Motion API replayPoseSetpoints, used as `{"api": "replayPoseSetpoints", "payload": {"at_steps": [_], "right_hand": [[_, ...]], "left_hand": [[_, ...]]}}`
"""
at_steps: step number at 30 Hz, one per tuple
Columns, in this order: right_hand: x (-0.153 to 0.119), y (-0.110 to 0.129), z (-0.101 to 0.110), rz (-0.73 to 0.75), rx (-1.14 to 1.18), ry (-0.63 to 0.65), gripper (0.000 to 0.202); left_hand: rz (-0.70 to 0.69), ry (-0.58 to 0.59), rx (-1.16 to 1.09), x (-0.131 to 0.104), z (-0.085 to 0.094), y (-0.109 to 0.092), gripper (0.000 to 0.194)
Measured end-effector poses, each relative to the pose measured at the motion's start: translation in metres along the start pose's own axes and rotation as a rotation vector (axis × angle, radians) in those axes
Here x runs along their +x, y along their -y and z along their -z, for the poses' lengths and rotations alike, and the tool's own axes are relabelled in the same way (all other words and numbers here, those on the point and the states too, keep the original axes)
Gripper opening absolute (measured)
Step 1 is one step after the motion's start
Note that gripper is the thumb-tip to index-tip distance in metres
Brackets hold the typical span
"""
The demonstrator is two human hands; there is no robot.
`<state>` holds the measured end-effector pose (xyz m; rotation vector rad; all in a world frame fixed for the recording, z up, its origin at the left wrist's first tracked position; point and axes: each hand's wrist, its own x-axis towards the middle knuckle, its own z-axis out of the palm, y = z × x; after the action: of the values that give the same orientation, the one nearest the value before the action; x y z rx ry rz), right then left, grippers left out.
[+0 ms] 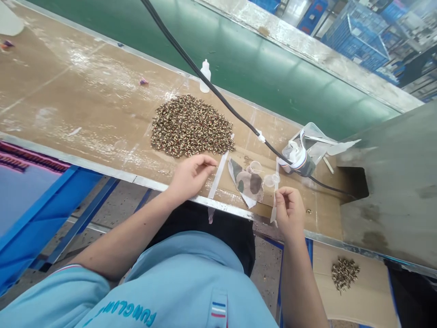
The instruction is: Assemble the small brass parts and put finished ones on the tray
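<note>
My left hand is closed in a pinch just in front of a large pile of small brass-coloured metal ring pieces; whatever sits at its fingertips is too small to name. To the right, my right hand also pinches, close to a whitish tape strip at the table edge. I cannot make out what its fingers hold. Between the hands lies a camouflage-patterned cloth scrap. Small clear round dishes lie beside the cloth. Another tape strip runs past my left fingertips.
A black cable hangs across the table to a dark device wrapped in a striped band. Behind the pile stands a white squeeze bottle. A grey metal housing borders the right. A smaller metal pile lies on lower cardboard.
</note>
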<state>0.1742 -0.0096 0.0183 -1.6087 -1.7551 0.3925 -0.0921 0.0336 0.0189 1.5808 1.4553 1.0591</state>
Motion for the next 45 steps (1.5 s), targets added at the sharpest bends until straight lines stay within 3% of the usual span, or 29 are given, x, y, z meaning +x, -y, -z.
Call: {"api": "replayPoseSetpoints", "payload": {"at_steps": [5, 8, 22, 39, 45], "right_hand": [[0.026, -0.003, 0.017, 0.168, -0.385, 0.035, 0.019], [0.037, -0.003, 0.023, 0.220, -0.548, 0.086, 0.022], [0.057, -0.003, 0.027, 0.561, -0.790, 0.209, 0.025], [0.057, -0.006, 0.026, 0.511, -0.763, 0.250, 0.026], [0.054, -0.004, 0.029, 0.433, -0.651, 0.191, 0.022]], "left_hand": [[0.214, 0.430, -0.606, -0.017, -0.049, -0.015, 0.009], [0.251, 0.519, -0.718, -0.024, -0.064, -0.011, 0.008], [0.225, 0.524, -0.744, -0.024, -0.061, -0.007, 0.012], [0.259, 0.516, -0.741, -0.024, -0.059, -0.010, 0.012], [0.365, 0.523, -0.839, -0.020, -0.057, -0.010, 0.018]]}}
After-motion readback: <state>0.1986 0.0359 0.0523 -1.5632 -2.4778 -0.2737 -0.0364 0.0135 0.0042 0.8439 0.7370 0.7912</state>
